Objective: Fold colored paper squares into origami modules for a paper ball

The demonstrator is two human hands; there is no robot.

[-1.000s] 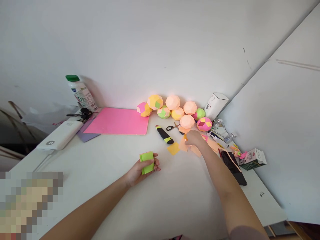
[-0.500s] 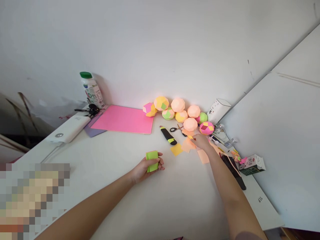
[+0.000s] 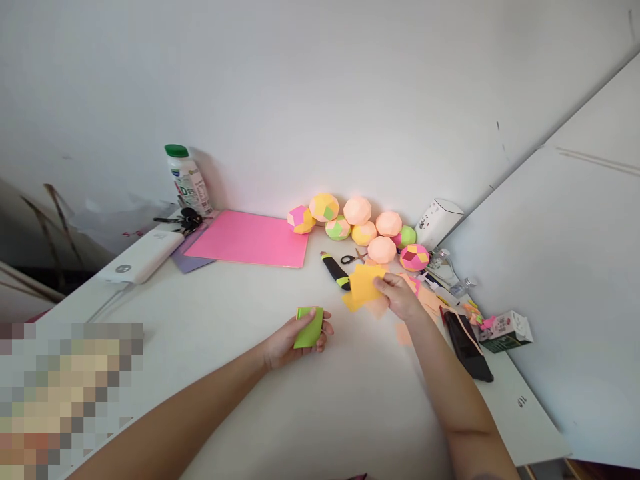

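In my left hand (image 3: pixel 295 339) is a small stack of green paper squares (image 3: pixel 310 328), gripped under the thumb with the fingers behind it. My right hand (image 3: pixel 397 293) pinches yellow paper squares (image 3: pixel 367 283) by their right edge, raised above the table; how many there are I cannot tell. Under and beside them lie loose peach paper squares (image 3: pixel 376 307) and another yellow square (image 3: pixel 353 302). A black and lime utility knife (image 3: pixel 334 270) lies to the left of my right hand, with scissors (image 3: pixel 349 259) just behind, partly covered.
Several folded paper balls (image 3: pixel 357 211) are piled along the wall. A pink sheet (image 3: pixel 253 239), a bottle (image 3: pixel 189 180) and a white power adapter (image 3: pixel 145 257) are at the left. A white cylinder (image 3: pixel 437 223), a black pouch (image 3: pixel 466 343) and a small carton (image 3: pixel 507 331) line the right side.
My right hand has lifted yellow paper squares from the pile and turned them flat toward me, moving slightly nearer. My left hand keeps the green stack, tilted a little differently.
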